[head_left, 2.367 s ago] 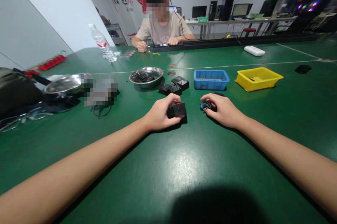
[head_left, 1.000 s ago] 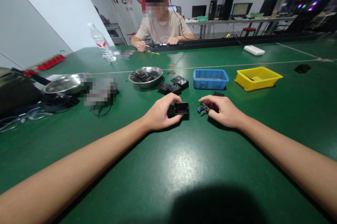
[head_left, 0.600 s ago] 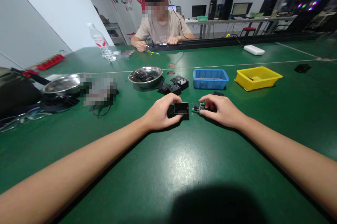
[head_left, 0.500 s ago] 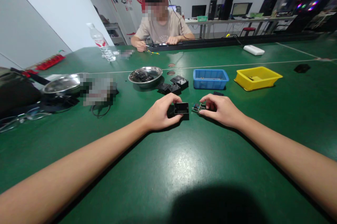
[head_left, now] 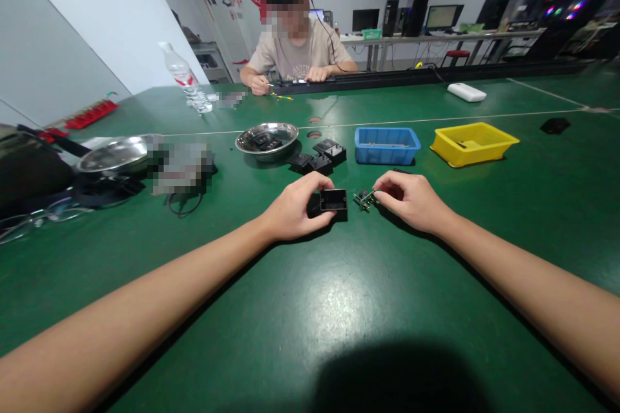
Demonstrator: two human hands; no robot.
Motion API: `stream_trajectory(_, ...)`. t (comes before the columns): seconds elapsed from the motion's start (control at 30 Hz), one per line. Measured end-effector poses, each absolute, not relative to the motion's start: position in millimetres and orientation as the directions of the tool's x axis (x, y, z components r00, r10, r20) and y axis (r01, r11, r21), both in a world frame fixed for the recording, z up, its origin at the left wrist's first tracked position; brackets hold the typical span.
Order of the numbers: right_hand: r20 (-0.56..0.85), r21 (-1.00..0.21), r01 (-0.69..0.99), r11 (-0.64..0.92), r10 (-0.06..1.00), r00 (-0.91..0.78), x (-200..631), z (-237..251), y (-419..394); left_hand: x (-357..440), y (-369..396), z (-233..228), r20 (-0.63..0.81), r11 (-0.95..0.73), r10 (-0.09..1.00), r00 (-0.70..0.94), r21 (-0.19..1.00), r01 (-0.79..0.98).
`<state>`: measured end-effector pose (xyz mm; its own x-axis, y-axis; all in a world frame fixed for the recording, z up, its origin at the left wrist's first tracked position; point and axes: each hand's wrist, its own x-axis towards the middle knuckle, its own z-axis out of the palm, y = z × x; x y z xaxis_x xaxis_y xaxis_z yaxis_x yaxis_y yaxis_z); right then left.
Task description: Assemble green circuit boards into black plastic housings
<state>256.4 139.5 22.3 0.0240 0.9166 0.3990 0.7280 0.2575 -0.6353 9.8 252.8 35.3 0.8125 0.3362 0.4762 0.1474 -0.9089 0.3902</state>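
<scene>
My left hand (head_left: 293, 209) grips a small black open box (head_left: 334, 200) that rests on the green table (head_left: 339, 309), its open side facing me. My right hand (head_left: 411, 200) pinches a small circuit board (head_left: 365, 200) by one end, just to the right of the box and a little apart from it. The board is tilted, with small parts sticking out from it.
Behind my hands lie several black housings (head_left: 317, 158), a steel bowl (head_left: 266, 139) with black parts, a blue bin (head_left: 386, 145) and a yellow bin (head_left: 472, 143). At left are a second steel bowl (head_left: 113, 156), a black bag and a water bottle (head_left: 186, 80). A person sits across the table.
My left hand turned the black box so its open side faces me. My right hand turned the circuit board over and brought it closer to the box.
</scene>
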Motion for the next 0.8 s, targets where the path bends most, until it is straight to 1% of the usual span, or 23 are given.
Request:
stream_trajectory(0.2,0.338,-0.704,0.663,0.255,0.941,-0.002,258.9,24.5,139.4,9.7,254.1,34.8,0.49,-0.92,0.311,0.814,0.37,0.129)
stream_trajectory(0.37,0.301,-0.735,0.636,0.236,0.953,-0.005,260.5,24.7,140.2,9.7,254.4,34.9,0.474,-0.915,0.319,0.82,0.38,0.137)
stream_trajectory(0.8,0.289,-0.747,0.625,0.224,0.957,0.002,260.3,24.0,140.3,9.4,254.0,34.6,0.478,-0.915,0.319,0.818,0.379,0.136)
